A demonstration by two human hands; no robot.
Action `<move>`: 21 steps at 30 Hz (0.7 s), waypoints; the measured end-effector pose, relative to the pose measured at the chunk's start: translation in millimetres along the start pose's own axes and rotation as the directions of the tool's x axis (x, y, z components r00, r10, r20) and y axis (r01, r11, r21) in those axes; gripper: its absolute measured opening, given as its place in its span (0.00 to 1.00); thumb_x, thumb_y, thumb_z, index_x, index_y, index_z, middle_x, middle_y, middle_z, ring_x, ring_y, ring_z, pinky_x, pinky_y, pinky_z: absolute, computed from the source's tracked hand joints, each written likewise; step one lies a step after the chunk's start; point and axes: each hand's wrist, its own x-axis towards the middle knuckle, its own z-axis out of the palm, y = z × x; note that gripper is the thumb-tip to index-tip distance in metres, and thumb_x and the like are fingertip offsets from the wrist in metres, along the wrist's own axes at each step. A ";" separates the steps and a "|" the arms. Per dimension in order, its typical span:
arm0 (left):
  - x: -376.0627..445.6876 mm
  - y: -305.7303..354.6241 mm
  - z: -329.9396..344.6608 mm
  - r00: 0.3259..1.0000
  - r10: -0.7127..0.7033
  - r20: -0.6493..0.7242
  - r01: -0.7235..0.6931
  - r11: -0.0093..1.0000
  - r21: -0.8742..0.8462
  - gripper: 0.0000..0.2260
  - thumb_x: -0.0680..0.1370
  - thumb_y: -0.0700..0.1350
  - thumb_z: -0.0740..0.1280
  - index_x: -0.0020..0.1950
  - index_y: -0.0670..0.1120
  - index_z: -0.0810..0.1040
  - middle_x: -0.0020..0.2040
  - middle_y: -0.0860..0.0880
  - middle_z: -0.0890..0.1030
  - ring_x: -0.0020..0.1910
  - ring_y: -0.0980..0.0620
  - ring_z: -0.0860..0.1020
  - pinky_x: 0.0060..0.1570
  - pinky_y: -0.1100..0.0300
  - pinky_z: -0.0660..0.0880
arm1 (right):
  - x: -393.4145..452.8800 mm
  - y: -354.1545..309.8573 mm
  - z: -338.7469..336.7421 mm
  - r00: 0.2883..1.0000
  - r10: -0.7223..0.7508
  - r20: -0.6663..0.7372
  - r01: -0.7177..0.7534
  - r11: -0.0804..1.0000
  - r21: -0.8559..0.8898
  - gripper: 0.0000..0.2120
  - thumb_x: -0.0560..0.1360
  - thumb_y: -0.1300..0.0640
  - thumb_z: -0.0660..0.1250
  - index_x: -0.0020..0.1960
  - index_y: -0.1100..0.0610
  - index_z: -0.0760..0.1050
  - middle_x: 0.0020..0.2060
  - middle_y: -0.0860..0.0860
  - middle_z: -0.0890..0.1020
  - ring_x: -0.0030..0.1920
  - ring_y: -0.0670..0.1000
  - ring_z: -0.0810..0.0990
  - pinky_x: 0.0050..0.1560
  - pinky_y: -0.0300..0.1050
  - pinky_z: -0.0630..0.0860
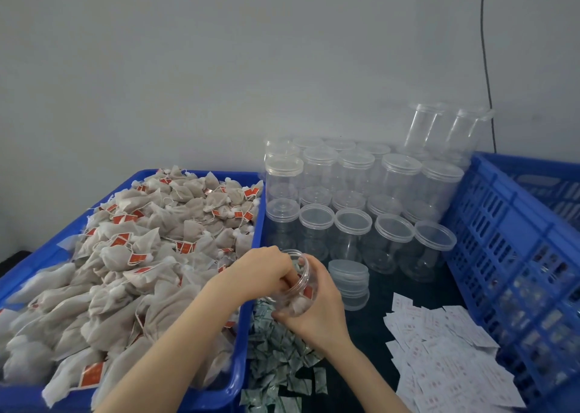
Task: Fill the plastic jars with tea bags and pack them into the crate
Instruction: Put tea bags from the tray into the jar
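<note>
Head view is looking down at two bare hands working close together. The right hand is curling its fingers and thumb around a clear plastic jar and is holding it tipped, with the open mouth pointing up and toward the left hand. The left hand is reaching over the jar's mouth with its fingers bunched together and poking inside. I cannot tell what the fingertips are pinching, because the jar rim is hiding them. A few tea bags with red tags are sitting inside the jar, down near the right palm.

Just to the left of the left hand, a blue tray is holding a big heap of tea bags. Right under the right hand, a pile of small green and white packets is lying on the dark table. To the right of the right wrist, white packets with red print are spreading out flat. Just past the right hand, a small stack of clear lids is standing. Farther past both hands, many empty jars with lids are standing in rows and stacks. Far to the right of the right hand, the blue crate is standing, and packed jars are showing dimly through its slots.
</note>
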 end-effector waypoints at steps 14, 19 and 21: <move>30.5 2.4 -5.8 0.940 -0.178 -0.291 0.085 0.948 -0.306 0.07 0.77 0.44 0.67 0.52 0.53 0.82 0.49 0.57 0.83 0.46 0.61 0.79 0.52 0.60 0.77 | 2.0 16.7 -58.4 0.962 0.077 -0.260 -0.038 0.987 0.154 0.42 0.52 0.47 0.79 0.63 0.36 0.67 0.57 0.37 0.78 0.56 0.34 0.78 0.50 0.28 0.75; 54.0 15.5 36.0 0.932 -0.178 0.317 0.148 0.982 0.116 0.14 0.75 0.49 0.71 0.59 0.50 0.80 0.60 0.49 0.79 0.57 0.48 0.77 0.51 0.55 0.74 | -1.1 24.4 -74.6 0.953 0.063 -0.296 -0.020 0.989 0.148 0.40 0.56 0.58 0.82 0.60 0.36 0.68 0.57 0.32 0.76 0.56 0.33 0.76 0.48 0.24 0.72; 59.2 22.6 53.6 0.891 -0.161 0.423 0.074 0.974 0.215 0.16 0.74 0.51 0.71 0.61 0.48 0.79 0.60 0.48 0.79 0.57 0.47 0.77 0.50 0.54 0.73 | -4.4 24.9 -77.0 0.953 0.055 -0.299 -0.012 0.990 0.143 0.39 0.55 0.55 0.81 0.61 0.37 0.68 0.59 0.37 0.76 0.57 0.33 0.76 0.49 0.24 0.72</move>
